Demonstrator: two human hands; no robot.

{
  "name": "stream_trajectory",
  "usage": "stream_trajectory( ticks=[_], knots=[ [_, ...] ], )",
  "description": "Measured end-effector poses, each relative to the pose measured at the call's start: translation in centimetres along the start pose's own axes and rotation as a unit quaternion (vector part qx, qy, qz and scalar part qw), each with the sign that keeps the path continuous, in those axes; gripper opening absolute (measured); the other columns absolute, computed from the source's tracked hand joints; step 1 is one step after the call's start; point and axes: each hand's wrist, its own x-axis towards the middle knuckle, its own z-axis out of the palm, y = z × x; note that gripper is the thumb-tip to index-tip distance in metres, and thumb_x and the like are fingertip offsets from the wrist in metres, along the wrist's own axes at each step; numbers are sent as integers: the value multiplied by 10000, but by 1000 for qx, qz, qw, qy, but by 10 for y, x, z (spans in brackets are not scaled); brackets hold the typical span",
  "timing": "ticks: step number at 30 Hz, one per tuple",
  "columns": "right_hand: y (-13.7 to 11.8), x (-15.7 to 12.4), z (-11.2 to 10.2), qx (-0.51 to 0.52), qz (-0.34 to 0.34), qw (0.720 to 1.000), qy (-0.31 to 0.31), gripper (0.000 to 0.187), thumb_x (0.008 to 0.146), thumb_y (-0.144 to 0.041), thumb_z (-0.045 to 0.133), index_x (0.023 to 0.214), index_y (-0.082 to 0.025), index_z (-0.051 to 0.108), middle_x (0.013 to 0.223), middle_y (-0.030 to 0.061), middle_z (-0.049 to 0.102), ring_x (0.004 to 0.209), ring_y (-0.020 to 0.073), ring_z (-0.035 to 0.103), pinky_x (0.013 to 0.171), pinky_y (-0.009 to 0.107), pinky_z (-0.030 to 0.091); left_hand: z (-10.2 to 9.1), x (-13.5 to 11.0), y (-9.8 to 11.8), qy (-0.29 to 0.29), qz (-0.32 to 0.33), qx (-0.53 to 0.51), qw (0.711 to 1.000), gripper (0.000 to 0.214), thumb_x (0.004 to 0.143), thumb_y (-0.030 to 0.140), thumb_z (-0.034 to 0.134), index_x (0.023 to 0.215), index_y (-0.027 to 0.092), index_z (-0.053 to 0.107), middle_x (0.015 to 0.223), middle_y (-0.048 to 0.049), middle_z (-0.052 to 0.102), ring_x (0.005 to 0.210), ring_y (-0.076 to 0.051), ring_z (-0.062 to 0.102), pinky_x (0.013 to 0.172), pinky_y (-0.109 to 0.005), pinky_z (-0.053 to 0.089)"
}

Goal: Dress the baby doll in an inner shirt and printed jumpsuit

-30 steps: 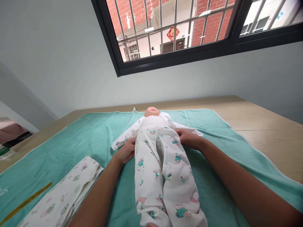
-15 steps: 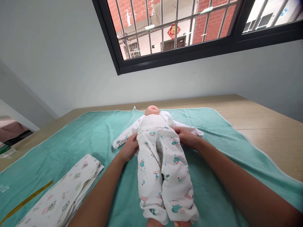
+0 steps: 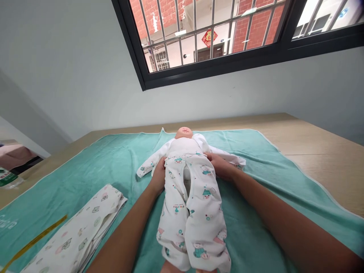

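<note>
A baby doll (image 3: 184, 133) lies on its back on a teal towel (image 3: 108, 163), head toward the wall. It wears a white top and white printed trousers (image 3: 193, 212). My left hand (image 3: 158, 173) grips the trousers' waistband at the doll's left-hand side of the picture. My right hand (image 3: 218, 166) grips the waistband on the other side. Both hands have fingers curled round the fabric at the doll's waist. The doll's feet poke out at the bottom edge.
A folded printed cloth (image 3: 76, 235) lies on the towel at the lower left, with a yellow strip (image 3: 34, 240) beside it. The towel covers a wooden tabletop (image 3: 318, 151) against a grey wall under a barred window (image 3: 213, 34). A bottle (image 3: 7, 178) stands at the far left.
Both hands have slid toward the doll's head, pulling the trousers' waistband higher up the body. The trouser legs have moved up and the feet have come into view.
</note>
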Motion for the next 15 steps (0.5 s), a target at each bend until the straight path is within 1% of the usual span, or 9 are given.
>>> stream_trajectory(
  ticks=[2,3,5,7,9,10,12,13,15],
  knots=[
    [-3,0,-1,42,-6,997,-66,332,658,-302,745,950,-161,674,835,45,703,776,216,634,705,320,504,0,0,0,29,2,4,1000,266,703,367,688,862,191,570,900,-44,680,935,-231,606,819,-326,476],
    [-4,0,-2,43,-11,996,-76,349,659,-293,746,980,-176,678,867,40,708,806,225,639,730,334,508,0,1,0,42,-1,3,999,281,688,345,702,879,195,560,904,-41,679,926,-229,608,817,-322,476],
    [-5,-1,-6,19,-25,997,-66,374,650,-279,757,1010,-202,687,922,33,709,866,243,641,780,358,510,-1,2,-2,56,-9,-6,998,361,652,298,729,952,206,551,964,-37,683,929,-223,615,827,-319,477],
    [-6,-1,-8,-16,-52,998,-37,369,638,-280,766,994,-213,698,966,29,703,930,256,631,837,370,497,-2,4,-4,61,-16,-23,998,434,622,272,743,1005,214,547,1091,-46,673,981,-220,613,863,-329,473],
    [-5,-2,-9,-40,-78,996,-16,320,637,-282,765,943,-209,705,988,27,692,971,255,616,879,366,475,-2,5,-5,59,-19,-40,997,429,619,273,742,1000,210,554,1217,-68,635,1058,-221,595,899,-344,461],
    [-4,-2,-10,-42,-82,996,-11,289,641,-284,760,912,-203,701,980,27,687,962,247,613,873,358,471,-3,6,-5,60,-20,-42,997,404,627,277,738,982,206,559,1248,-75,621,1079,-221,587,903,-346,457],
    [-2,-2,-10,-25,-67,997,-3,255,637,-293,760,850,-185,672,902,26,677,864,220,615,793,338,479,-3,5,-4,63,-22,-32,997,334,656,281,724,937,200,562,1222,-77,634,1053,-216,592,875,-340,462],
    [0,-1,-10,-6,-51,999,9,255,626,-299,765,816,-178,644,834,17,662,781,197,605,724,322,477,-3,5,-4,67,-24,-23,997,299,670,281,717,908,201,556,1165,-69,656,1006,-208,602,847,-334,467],
    [5,2,-9,38,-25,998,49,287,597,-306,776,737,-181,558,696,-16,600,625,142,540,594,281,436,-4,5,-2,77,-27,-7,997,252,684,276,707,848,204,530,1016,-37,683,898,-187,610,789,-315,474]
  ],
)
